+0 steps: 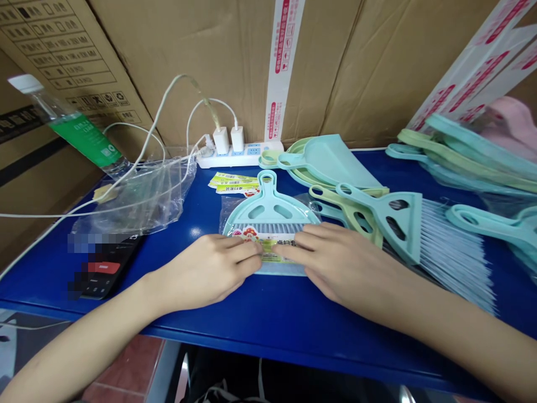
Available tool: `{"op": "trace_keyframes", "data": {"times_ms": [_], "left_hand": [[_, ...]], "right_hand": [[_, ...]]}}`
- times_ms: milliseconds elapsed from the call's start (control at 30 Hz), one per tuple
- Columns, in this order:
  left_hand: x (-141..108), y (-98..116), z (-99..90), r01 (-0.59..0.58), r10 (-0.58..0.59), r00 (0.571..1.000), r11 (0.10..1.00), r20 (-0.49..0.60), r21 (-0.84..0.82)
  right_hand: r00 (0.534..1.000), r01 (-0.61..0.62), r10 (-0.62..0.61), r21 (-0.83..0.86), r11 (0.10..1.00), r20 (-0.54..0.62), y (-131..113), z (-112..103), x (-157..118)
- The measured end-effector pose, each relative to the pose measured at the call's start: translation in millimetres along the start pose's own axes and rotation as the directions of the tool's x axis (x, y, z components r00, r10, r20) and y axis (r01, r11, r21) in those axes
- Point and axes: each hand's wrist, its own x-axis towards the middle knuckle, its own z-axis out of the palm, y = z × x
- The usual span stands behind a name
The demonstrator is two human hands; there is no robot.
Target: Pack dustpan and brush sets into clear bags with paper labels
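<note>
A pale turquoise dustpan [272,202] lies in front of me with its handle pointing away and a grey-bristled brush [279,228] nested in it. A clear plastic bag [227,208] surrounds the set. Across the bristles is a yellow-and-white paper label [272,246] with red mushroom pictures. My left hand [216,268] has bent fingers closed together at the label's left part. From the other side, my right hand [335,254] holds the label's right part, its forefinger reaching across the print. Both hands partly cover the set, and the fingertips' exact grip is hidden.
More dustpans [335,159] and loose brushes [386,218] lie at the right, near a bagged stack [465,151]. Spare labels [235,183] sit before a power strip [255,151]. Leftward are a phone [113,268], plastic bags [142,196], cables and a tilted bottle [79,131].
</note>
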Motion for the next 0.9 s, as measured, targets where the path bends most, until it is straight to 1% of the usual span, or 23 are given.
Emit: {"op": "trace_keyframes", "data": {"times_ms": [167, 333, 467, 667, 800, 900], "left_hand": [[-0.1, -0.2, -1.1, 0.013, -0.012, 0.999, 1.0, 0.029, -0.007], [0.2, -0.1, -1.4, 0.007, -0.007, 1.0, 1.0, 0.011, 0.0], [0.5, 1.1, -0.4, 0.01, -0.009, 1.0, 1.0, 0.022, -0.011], [1.5, 1.0, 2.0, -0.003, 0.003, 1.0, 1.0, 0.023, -0.004], [1.4, 1.3, 2.0, -0.008, 0.008, 0.999, 1.0, 0.034, 0.005], [1.5, 2.3, 2.2, 0.021, -0.023, 0.998, 0.999, 0.059, 0.036]], "right_hand": [[0.999, -0.024, 0.024, -0.006, 1.0, 0.029, 1.0, -4.2, -0.9], [0.999, -0.028, 0.028, 0.004, 1.0, 0.042, 2.5, -5.8, -2.4], [0.999, -0.017, 0.017, -0.006, 1.0, 0.05, 2.4, -3.8, -1.6], [1.0, 0.002, -0.002, -0.011, 1.0, 0.015, 2.1, -0.1, -0.9], [0.999, -0.008, 0.008, -0.002, 1.0, 0.051, 2.6, -1.9, -1.4], [0.997, -0.025, 0.025, 0.0, 1.0, 0.067, 2.7, -3.4, -1.1]]}}
